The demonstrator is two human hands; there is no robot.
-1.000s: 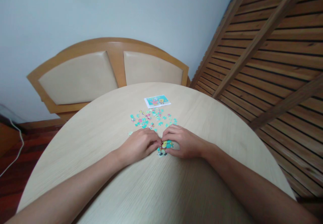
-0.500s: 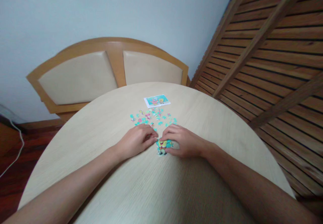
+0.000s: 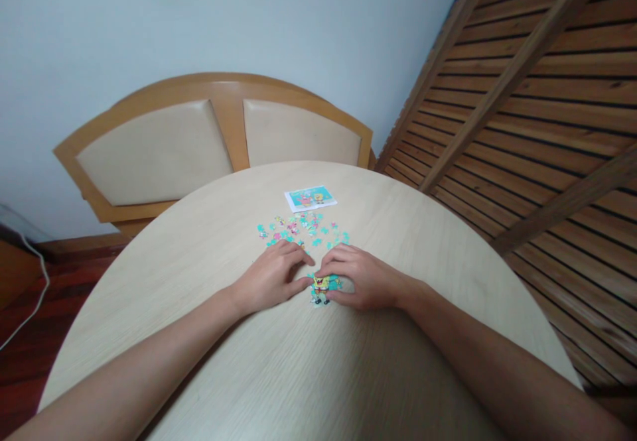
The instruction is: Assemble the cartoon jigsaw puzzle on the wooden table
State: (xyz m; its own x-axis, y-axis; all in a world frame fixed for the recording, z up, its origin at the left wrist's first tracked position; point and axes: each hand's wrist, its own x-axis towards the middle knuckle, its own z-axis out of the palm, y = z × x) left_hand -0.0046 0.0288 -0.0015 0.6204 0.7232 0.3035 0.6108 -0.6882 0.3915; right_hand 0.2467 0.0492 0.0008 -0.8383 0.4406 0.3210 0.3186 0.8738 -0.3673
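Section of joined jigsaw (image 3: 321, 283) lies flat on the round table (image 3: 279, 375) near its middle, showing a yellow cartoon figure on turquoise; clock positions are read from it, 12 pointing away from the person. Left hand (image 3: 273, 276) at 9 o'clock: thumb and index finger parted, nothing visible between them, thumb tip at the section's left edge; contact there cannot be confirmed. Right hand (image 3: 369, 278) at 3 o'clock: curved around the section, fingertips at its far edge, thumb over its lower right part; whether it grips or merely steadies cannot be told. Loose pieces (image 3: 292, 228), turquoise, pink and yellow, are scattered between 11 and 12 o'clock, just beyond the left fingers. Picture card (image 3: 318, 197) lies flat at 12 o'clock, beyond the pieces. Padded chair back (image 3: 154, 152) stands at 11 o'clock; slatted wooden panel (image 3: 537, 109) between 1 and 2.
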